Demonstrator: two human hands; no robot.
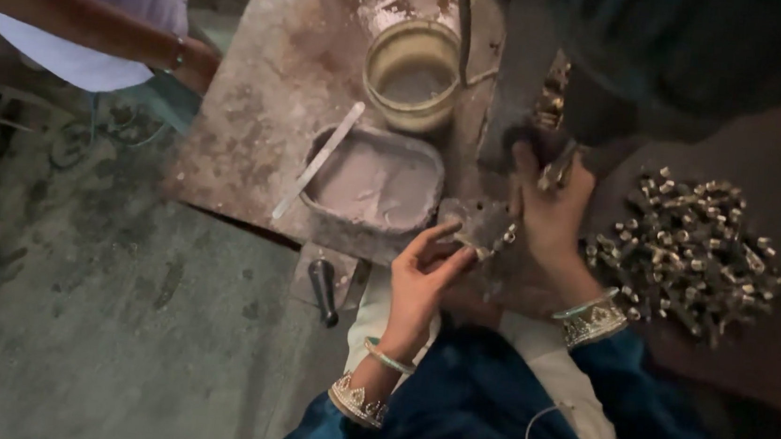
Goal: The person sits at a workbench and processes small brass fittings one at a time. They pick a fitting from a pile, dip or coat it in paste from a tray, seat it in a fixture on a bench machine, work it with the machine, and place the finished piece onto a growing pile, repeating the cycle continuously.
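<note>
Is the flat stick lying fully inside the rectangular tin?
No, the flat stick rests slanted across the rim of the rectangular tin, with both ends sticking out past it over the bench.

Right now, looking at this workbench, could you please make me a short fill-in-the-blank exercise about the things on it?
1. The heap of small metal parts lies on the person's ____ side.
2. The flat metal strip rests across the rim of the ____ tray.
3. The container behind that tray is a ____ tin.
4. Both wrists wear ____.

Missing words: right; rectangular; round; bangles
</note>
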